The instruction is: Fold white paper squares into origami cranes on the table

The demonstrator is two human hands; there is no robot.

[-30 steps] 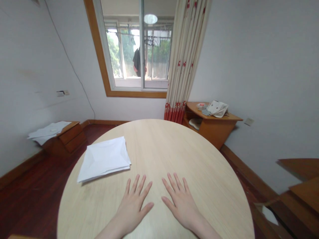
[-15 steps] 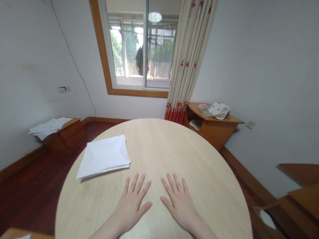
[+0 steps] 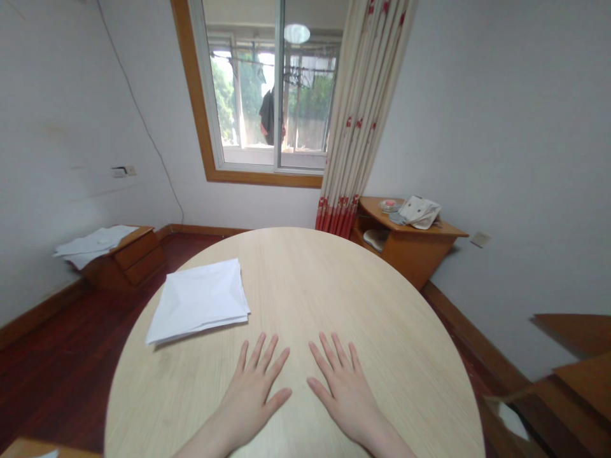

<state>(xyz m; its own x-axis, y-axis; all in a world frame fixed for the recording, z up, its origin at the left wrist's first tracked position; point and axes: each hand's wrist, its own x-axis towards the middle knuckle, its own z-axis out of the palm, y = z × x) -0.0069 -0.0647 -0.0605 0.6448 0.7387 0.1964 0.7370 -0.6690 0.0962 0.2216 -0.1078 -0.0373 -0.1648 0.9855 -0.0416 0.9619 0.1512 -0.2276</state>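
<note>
My left hand (image 3: 252, 394) lies palm down on the round light-wood table (image 3: 305, 273), its fingers spread and nothing in it. Beside it, a short gap to the right, my right hand (image 3: 344, 394) rests the same way, flat with fingers apart. Beyond my left hand, toward the table's left side, lies a stack of white paper (image 3: 200, 299) with slightly uneven edges. The left fingertips are close to the stack's near right corner but do not touch it.
A low wooden cabinet (image 3: 138, 257) with papers on top stands at the left wall. Behind the table to the right is a corner cabinet (image 3: 410, 254) bearing a white bag (image 3: 419, 211). A curtain (image 3: 356, 127) hangs by the window. Wooden furniture (image 3: 573, 388) stands at the lower right.
</note>
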